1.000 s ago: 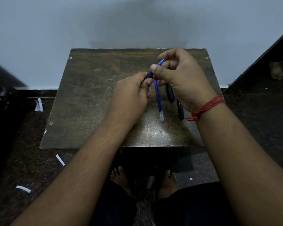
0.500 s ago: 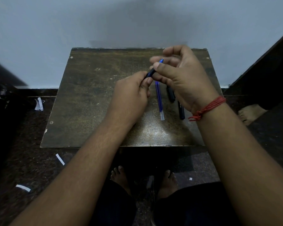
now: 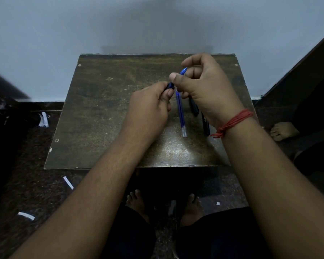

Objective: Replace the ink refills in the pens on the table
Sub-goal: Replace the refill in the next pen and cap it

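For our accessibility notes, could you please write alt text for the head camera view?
Both hands hold a blue pen above a worn brown table: the left hand grips its dark lower end, and the right hand, a red thread at its wrist, pinches the upper part. A blue ink refill and black pens lie on the table beneath the right hand.

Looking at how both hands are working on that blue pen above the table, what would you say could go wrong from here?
1. The left hand and right hand both grip the blue pen in mid-air; if it comes apart suddenly, a small part may drop to the cluttered floor.
2. The loose blue refill lies right beneath the hands and could be knocked and roll off the table.
3. The right wrist partly covers the black pens, so it could nudge them.
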`<act>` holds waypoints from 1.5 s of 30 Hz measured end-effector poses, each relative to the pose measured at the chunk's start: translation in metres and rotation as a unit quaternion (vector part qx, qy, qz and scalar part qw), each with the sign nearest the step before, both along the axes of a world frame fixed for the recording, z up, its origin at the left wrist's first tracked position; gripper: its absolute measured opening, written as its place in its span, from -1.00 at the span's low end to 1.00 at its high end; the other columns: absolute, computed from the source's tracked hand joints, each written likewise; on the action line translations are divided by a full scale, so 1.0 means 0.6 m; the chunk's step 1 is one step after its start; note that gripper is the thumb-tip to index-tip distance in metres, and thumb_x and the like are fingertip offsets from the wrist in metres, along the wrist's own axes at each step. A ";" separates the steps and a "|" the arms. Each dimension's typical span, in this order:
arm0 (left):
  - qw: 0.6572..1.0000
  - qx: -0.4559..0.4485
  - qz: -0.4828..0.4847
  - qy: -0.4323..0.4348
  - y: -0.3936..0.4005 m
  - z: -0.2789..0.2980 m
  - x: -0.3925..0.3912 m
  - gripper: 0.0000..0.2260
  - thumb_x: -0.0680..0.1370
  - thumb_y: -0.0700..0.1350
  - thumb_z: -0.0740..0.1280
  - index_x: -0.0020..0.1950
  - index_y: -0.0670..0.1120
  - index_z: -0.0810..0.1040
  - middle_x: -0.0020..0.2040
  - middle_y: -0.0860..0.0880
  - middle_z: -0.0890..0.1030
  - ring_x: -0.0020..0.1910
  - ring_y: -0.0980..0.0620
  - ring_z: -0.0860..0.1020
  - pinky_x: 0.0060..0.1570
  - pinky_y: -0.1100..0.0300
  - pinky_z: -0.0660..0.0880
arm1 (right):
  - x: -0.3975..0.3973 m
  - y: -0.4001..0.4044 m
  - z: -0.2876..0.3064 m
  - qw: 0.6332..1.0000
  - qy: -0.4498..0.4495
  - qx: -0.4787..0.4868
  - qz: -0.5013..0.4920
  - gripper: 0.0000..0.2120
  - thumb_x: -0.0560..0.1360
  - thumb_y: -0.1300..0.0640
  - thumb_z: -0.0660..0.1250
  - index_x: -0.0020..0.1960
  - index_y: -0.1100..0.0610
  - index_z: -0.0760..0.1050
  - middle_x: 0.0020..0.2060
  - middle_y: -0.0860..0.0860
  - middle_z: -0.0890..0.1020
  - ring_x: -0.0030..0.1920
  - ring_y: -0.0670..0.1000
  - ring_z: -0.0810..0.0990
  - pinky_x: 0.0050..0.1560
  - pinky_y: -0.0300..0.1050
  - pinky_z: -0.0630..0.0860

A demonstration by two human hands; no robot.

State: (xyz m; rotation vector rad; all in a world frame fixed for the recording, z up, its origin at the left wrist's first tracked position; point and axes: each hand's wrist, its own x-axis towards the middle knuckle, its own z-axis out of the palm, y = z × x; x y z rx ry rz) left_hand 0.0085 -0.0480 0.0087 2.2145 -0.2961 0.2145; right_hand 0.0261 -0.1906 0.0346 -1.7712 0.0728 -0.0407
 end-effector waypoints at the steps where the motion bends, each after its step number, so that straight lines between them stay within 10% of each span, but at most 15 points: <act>1: 1.000 0.001 0.000 -0.001 0.000 -0.001 0.001 -0.82 0.65 -0.15 0.23 0.10 -0.11 0.63 -0.32 0.09 0.55 -0.36 0.29 0.46 -0.34 0.46 0.32 | 0.001 0.000 -0.001 1.000 -0.002 0.007 -0.005 -0.66 0.51 0.20 0.46 0.20 0.21 0.41 -0.22 0.02 0.60 -0.24 -0.10 0.62 -0.20 -0.19 0.59; 11: 1.000 0.003 0.008 0.005 0.000 0.001 0.000 -0.82 0.65 -0.15 0.24 0.14 -0.10 0.62 -0.32 0.13 0.54 -0.34 0.36 0.49 -0.34 0.52 0.31 | 0.005 -0.003 0.008 0.976 -0.039 0.203 -0.067 -0.76 0.56 0.42 0.29 0.12 0.22 0.30 -0.06 0.15 0.57 -0.10 0.12 0.71 -0.10 -0.02 0.67; 24: 1.000 -0.013 0.005 0.001 0.000 -0.002 -0.001 -0.81 0.66 -0.13 0.23 0.21 -0.04 0.60 -0.31 0.13 0.54 -0.34 0.27 0.51 -0.31 0.52 0.34 | 0.018 -0.036 0.010 0.954 -0.114 0.203 -0.190 -0.77 0.53 0.40 0.34 0.09 0.25 0.32 -0.23 0.07 0.59 -0.23 0.04 0.68 -0.09 0.00 0.67; 29: 0.998 -0.045 0.030 0.009 0.003 -0.003 0.000 -0.81 0.66 -0.16 0.23 0.18 -0.04 0.60 -0.34 0.12 0.53 -0.37 0.32 0.49 -0.33 0.52 0.32 | 0.024 -0.046 -0.014 0.983 -0.089 -0.038 -0.154 -0.78 0.51 0.32 0.36 0.07 0.15 0.39 -0.23 0.01 0.53 -0.22 0.01 0.65 -0.11 0.03 0.68; 33: 0.997 -0.055 0.050 0.016 0.005 -0.006 0.002 -0.81 0.66 -0.14 0.22 0.17 0.00 0.59 -0.33 0.08 0.55 -0.37 0.27 0.49 -0.36 0.48 0.31 | 0.026 -0.039 -0.039 0.940 -0.083 -0.313 -0.107 -0.79 0.51 0.20 0.39 0.12 0.11 0.46 -0.17 -0.03 0.57 -0.15 -0.08 0.55 -0.16 -0.26 0.50; 45: 0.996 -0.059 0.063 0.009 0.005 -0.008 0.003 -0.82 0.65 -0.14 0.22 0.16 -0.03 0.60 -0.34 0.06 0.55 -0.38 0.26 0.48 -0.35 0.47 0.32 | 0.040 -0.014 -0.057 0.863 -0.049 -0.492 -0.104 -0.83 0.55 0.09 0.31 0.09 0.12 0.40 -0.23 0.02 0.51 0.12 0.17 0.49 -0.04 0.00 0.42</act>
